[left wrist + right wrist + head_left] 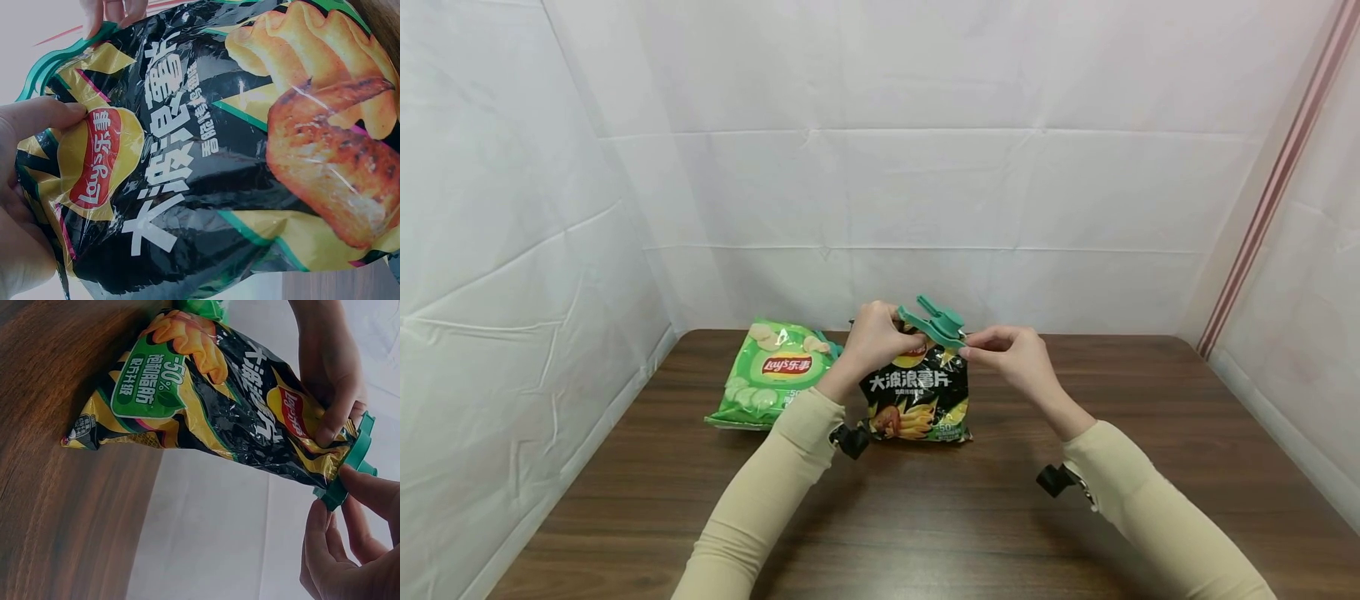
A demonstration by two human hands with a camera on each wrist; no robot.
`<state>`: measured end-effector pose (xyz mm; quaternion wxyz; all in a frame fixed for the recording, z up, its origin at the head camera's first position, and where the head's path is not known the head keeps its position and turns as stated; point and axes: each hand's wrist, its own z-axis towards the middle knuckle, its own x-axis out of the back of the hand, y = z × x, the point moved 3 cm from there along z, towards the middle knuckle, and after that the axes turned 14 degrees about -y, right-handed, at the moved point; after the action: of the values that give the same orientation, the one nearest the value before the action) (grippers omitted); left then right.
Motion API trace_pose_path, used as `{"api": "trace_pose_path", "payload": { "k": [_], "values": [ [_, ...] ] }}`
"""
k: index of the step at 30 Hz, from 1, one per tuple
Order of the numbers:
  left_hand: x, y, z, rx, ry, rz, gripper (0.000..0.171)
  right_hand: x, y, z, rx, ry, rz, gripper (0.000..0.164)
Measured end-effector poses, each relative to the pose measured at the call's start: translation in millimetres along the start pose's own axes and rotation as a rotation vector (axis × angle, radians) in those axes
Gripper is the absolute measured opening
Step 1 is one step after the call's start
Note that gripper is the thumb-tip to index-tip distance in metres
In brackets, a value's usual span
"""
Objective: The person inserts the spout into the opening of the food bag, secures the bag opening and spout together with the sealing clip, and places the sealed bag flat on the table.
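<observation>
A black potato chip bag [917, 392] stands on the table, its top edge raised. At the bag's upper left, my left hand [872, 337] pinches the film, thumb on the front beside the logo in the left wrist view. A green bag clip [946, 323] with a round spout cap lies along the bag's top. My right hand [1011, 354] pinches the right end of this clip [353, 464] between thumb and fingers. Whether the clip is fastened over the film, I cannot tell. The left fingers behind the bag are hidden.
To the left, a green potato chip bag [782, 371] leans back on the wooden table [925, 533]. A teal piece [830, 343] shows at its upper right corner. White sheeting [925, 183] hangs behind the table and at both sides.
</observation>
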<state>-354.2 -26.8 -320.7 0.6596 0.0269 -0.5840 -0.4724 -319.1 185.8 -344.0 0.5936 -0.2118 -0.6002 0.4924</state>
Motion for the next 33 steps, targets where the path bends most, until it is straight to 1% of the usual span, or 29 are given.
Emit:
{"api": "trace_pose_path", "payload": {
  "k": [4,8,13,16,21,24,29,33],
  "values": [
    [0.0,-0.1,0.1,-0.006,0.003,0.003,0.029,-1.3,1.3,0.5,0.001,0.005,-0.007,0.029],
    [-0.2,-0.2,0.0,0.004,0.003,0.012,0.035,-2.1,2.0,0.9,0.0,0.012,-0.014,0.03],
    [0.0,0.1,-0.8,0.017,-0.002,0.02,0.037,-3.0,3.3,1.2,0.005,0.023,-0.016,0.029],
    [0.2,0.9,-1.2,0.019,-0.003,0.019,0.035,-3.1,3.7,1.2,-0.002,0.032,-0.014,0.028],
    [0.9,2.8,-1.6,0.013,-0.003,0.014,0.021,-2.9,3.3,1.7,-0.012,0.039,-0.002,0.034],
    [1.2,3.7,-1.8,0.008,-0.004,0.017,0.014,-2.6,3.6,2.5,-0.003,0.022,0.009,0.037],
    [1.1,3.8,-2.0,0.007,-0.001,0.02,0.013,-1.6,4.1,4.6,0.012,-0.025,0.013,0.04],
    [1.0,3.2,-2.3,0.008,0.002,0.022,0.013,-0.2,3.7,6.0,-0.006,-0.051,0.025,0.039]
  ]
}}
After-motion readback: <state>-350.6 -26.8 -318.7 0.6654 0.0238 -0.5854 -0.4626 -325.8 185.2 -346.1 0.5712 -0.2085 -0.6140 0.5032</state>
